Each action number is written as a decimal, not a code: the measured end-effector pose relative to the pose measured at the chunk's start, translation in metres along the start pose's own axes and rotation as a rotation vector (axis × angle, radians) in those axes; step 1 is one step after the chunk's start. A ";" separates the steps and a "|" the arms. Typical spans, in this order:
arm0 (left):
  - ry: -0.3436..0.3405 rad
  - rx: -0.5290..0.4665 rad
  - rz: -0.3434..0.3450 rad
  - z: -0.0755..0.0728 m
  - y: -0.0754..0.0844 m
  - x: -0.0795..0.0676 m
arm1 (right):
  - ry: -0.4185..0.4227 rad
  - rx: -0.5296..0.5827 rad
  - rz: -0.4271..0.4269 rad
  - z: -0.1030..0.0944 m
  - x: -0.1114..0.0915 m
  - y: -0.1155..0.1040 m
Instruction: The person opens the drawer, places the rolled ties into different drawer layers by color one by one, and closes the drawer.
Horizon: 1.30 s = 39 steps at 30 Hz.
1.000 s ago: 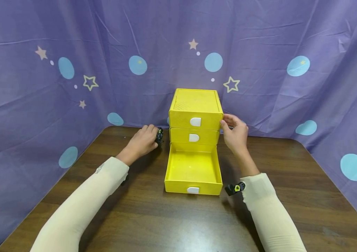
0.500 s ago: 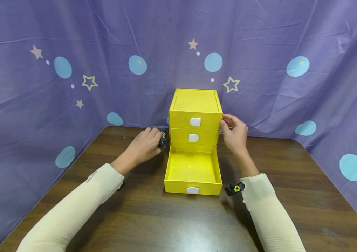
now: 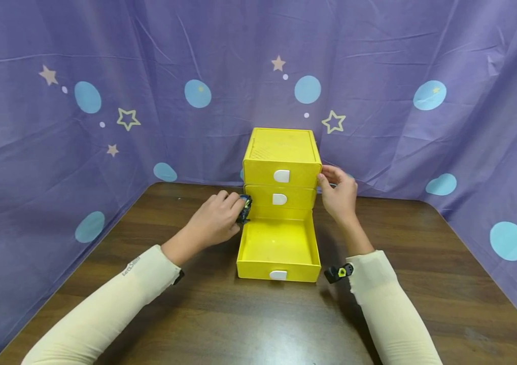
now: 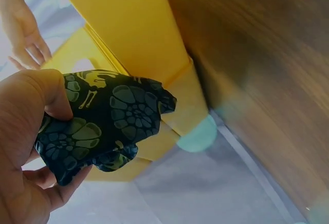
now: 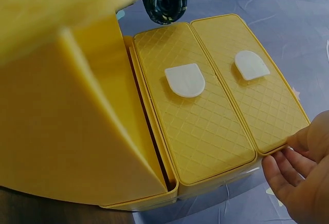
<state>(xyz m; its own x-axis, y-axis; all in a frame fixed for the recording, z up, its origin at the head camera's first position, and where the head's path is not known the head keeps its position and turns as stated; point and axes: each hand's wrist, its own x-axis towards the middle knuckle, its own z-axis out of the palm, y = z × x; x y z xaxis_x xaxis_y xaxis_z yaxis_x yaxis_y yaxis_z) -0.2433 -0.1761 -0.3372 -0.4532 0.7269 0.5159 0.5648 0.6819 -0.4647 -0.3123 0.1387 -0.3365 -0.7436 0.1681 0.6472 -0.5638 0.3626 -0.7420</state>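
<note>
My left hand (image 3: 214, 219) pinches a folded dark cloth (image 4: 121, 113) with a green and yellow flower pattern, thumb on one face and fingers beneath. It holds the cloth over the left edge of the pulled-out bottom drawer (image 3: 278, 271) of a yellow drawer unit (image 3: 284, 144). The two upper drawers, each with a white handle (image 5: 186, 80), are closed. My right hand (image 3: 341, 196) touches the unit's upper right side, thumb at the front corner and fingers lying along the side wall. No contents show in the bottom drawer in the head view.
The unit stands on a brown wooden table (image 3: 221, 314) near its back edge. A purple curtain (image 3: 377, 61) with stars and dots hangs behind and at both sides. A black strap piece (image 3: 339, 272) sits at the right sleeve's cuff.
My left hand has carried the cloth rightward and slightly toward me, from beside the unit to the open drawer's left edge. The right hand stays at the unit's side.
</note>
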 end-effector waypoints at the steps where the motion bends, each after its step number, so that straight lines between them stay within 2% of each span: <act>1: 0.007 0.011 0.007 -0.001 0.002 0.001 | 0.000 0.001 0.000 0.000 0.000 0.000; 9: 0.062 0.118 0.060 -0.010 0.020 0.010 | 0.002 -0.005 0.011 0.001 0.001 0.000; 15: 0.132 0.121 0.094 -0.019 0.034 0.021 | 0.008 0.006 0.015 0.000 0.001 -0.001; 18: 0.152 0.116 0.102 -0.018 0.041 0.028 | 0.011 0.002 0.013 -0.001 0.000 -0.001; 27: 0.162 0.148 0.134 0.005 0.060 0.040 | 0.004 0.000 -0.002 -0.001 -0.001 0.000; 39: 0.043 0.123 0.127 0.031 0.079 0.055 | 0.010 -0.005 -0.025 -0.001 0.000 -0.001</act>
<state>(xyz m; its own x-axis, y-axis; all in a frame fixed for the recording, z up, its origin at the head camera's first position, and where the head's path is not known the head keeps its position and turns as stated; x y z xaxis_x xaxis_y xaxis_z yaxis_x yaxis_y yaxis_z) -0.2452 -0.0791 -0.3681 -0.3526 0.8055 0.4763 0.5258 0.5916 -0.6112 -0.3111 0.1395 -0.3353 -0.7257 0.1679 0.6672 -0.5805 0.3713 -0.7247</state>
